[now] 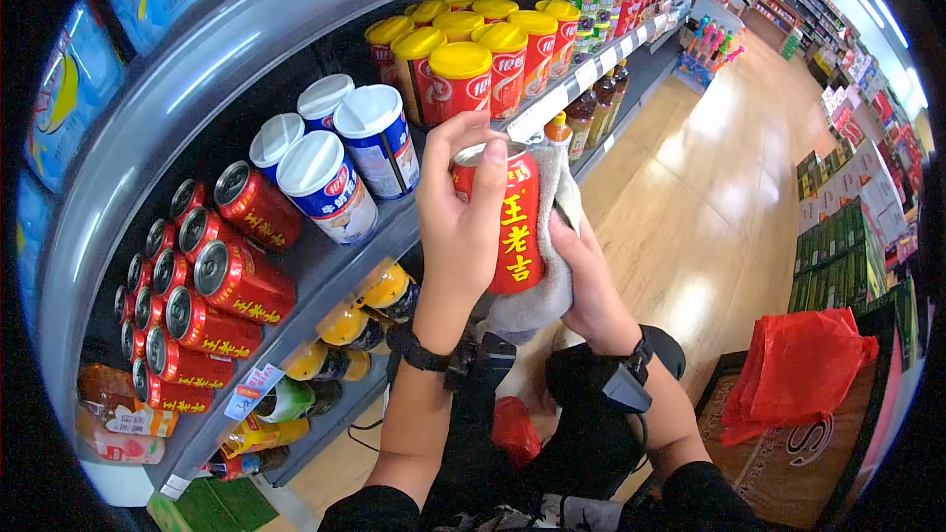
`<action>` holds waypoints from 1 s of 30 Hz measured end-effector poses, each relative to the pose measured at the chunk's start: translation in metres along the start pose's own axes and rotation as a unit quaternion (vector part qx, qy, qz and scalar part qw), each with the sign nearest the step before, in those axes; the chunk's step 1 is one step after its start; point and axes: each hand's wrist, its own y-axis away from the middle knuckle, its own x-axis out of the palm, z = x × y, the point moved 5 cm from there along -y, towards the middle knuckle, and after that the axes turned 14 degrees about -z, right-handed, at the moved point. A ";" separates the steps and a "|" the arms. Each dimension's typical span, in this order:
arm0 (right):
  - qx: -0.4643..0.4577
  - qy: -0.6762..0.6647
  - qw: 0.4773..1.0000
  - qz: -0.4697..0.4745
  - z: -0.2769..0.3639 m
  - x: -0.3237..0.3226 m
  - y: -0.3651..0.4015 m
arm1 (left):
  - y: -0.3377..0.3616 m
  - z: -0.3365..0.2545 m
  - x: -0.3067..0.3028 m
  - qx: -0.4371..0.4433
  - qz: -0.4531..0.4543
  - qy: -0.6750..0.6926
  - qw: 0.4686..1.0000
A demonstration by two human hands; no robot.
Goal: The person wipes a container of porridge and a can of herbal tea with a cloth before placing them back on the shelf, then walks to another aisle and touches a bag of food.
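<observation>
A red drink can (518,241) with yellow lettering is held up in front of my chest, close to the shelf edge. My left hand (460,212) grips it from the left, with the fingers curled over its top rim. On the other side, my right hand (595,286) holds a grey cloth (537,308) against the can's right side and around its bottom. The cloth hides part of the can, and some right-hand fingers are out of sight behind it.
Matching red cans (219,325) stand stacked on the left shelf, beside blue-and-white canisters (330,192) and yellow-lidded cans (460,84). Bottles (286,399) fill the lower shelf. Red plastic bags (798,369) lie on a brown box (778,473) at right. A shiny floor (680,187) runs along the aisle.
</observation>
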 end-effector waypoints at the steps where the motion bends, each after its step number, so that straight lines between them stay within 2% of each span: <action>1: 0.014 -0.028 1.000 -0.002 0.000 0.001 0.000 | 0.001 0.002 0.002 0.004 0.001 0.001 1.000; 4: -0.048 -0.018 0.998 -0.037 0.006 -0.003 -0.005 | 0.010 0.002 0.013 0.036 -0.020 -0.047 0.998; 5: -0.079 -0.006 0.995 -0.062 0.010 -0.006 -0.006 | 0.015 0.005 0.020 -0.002 -0.029 0.013 0.999; 7: -0.109 -0.017 0.991 -0.079 0.013 -0.013 -0.012 | 0.024 0.009 0.031 -0.056 0.023 0.017 0.998; 9: -0.140 -0.083 0.980 -0.110 0.022 -0.019 -0.014 | 0.026 0.008 0.039 -0.062 0.081 -0.013 0.995; 10: -0.160 -0.026 0.979 -0.121 0.026 -0.019 -0.014 | 0.026 0.010 0.041 -0.061 0.088 0.006 0.994; 11: -0.160 -0.023 0.979 -0.121 0.026 -0.019 -0.014 | 0.026 0.014 0.043 -0.059 0.095 0.024 0.993; 12: -0.201 0.024 0.970 -0.134 0.028 -0.019 -0.013 | 0.026 0.016 0.043 -0.059 0.095 0.025 0.993; 14: -0.259 0.093 0.947 -0.164 0.028 -0.020 -0.010 | 0.027 0.007 0.040 0.089 0.062 -0.058 0.992; 18: -0.308 0.124 0.928 -0.171 0.036 -0.024 -0.004 | 0.025 0.005 0.041 0.074 0.075 -0.047 0.993; 19: -0.417 0.216 0.872 -0.138 0.044 -0.021 0.001 | 0.026 0.003 0.040 0.094 0.085 -0.090 0.988; 20: -0.515 0.303 0.795 -0.102 0.049 -0.014 0.008 | 0.027 0.001 0.041 0.114 0.094 -0.132 0.980; 21: -0.517 0.303 0.794 -0.103 0.048 -0.013 0.010 | 0.028 0.002 0.041 0.115 0.095 -0.130 0.980; 23: -0.422 0.225 0.863 -0.160 0.039 -0.018 0.010 | 0.029 0.006 0.043 0.110 0.104 -0.103 0.983; 24: -0.400 0.175 0.886 -0.159 0.039 -0.017 0.012 | 0.031 0.004 0.045 0.110 0.107 -0.102 0.983; 26: -0.377 0.146 0.896 -0.182 0.035 -0.022 0.008 | 0.032 0.005 0.045 -0.025 0.091 0.065 0.993; 27: -0.353 0.117 0.906 -0.201 0.034 -0.025 0.005 | 0.032 0.003 0.045 -0.026 0.091 0.065 0.993; 28: -0.320 0.059 0.929 -0.173 0.033 -0.019 -0.002 | 0.031 0.004 0.043 -0.077 0.084 0.118 0.986; 29: -0.320 0.059 0.929 -0.174 0.031 -0.020 -0.003 | 0.031 0.004 0.041 -0.128 0.076 0.169 0.974; 30: -0.242 -0.008 0.960 -0.140 0.021 -0.021 -0.010 | 0.030 0.001 0.040 -0.124 0.084 0.162 0.975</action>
